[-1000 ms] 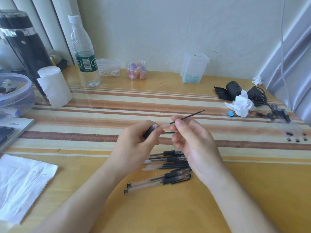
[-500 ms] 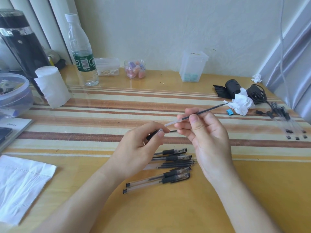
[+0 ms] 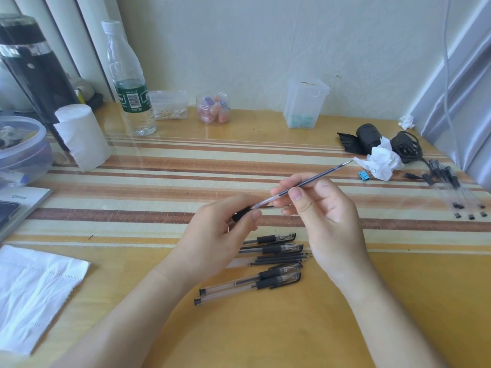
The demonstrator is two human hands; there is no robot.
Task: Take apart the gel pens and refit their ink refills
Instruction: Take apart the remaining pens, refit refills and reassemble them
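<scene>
My left hand point(image 3: 220, 235) grips a gel pen barrel point(image 3: 243, 215) by its black rubber grip, above the striped mat. My right hand point(image 3: 321, 211) pinches a thin dark ink refill point(image 3: 316, 177) between thumb and fingers; the refill slants up to the right, its metal tip near the crumpled tissue, and its clear tail end meets the barrel mouth. Below my hands lies a pile of gel pens and loose refills point(image 3: 273, 253) on the wooden desk point(image 3: 332, 301). Two capped pens point(image 3: 247, 284) lie nearest me.
A second group of clear pens point(image 3: 451, 187) lies at the right edge. Crumpled tissue point(image 3: 382, 162), a blue binder clip point(image 3: 364, 175) and a black cable bundle point(image 3: 403, 148) sit behind it. A paper roll point(image 3: 82, 134), water bottle point(image 3: 130, 83), small jars and a folded tissue point(image 3: 32, 296) stand left.
My right hand has drawn the refill out of the barrel, up and to the right; much more of it shows now. My left hand stayed nearly still.
</scene>
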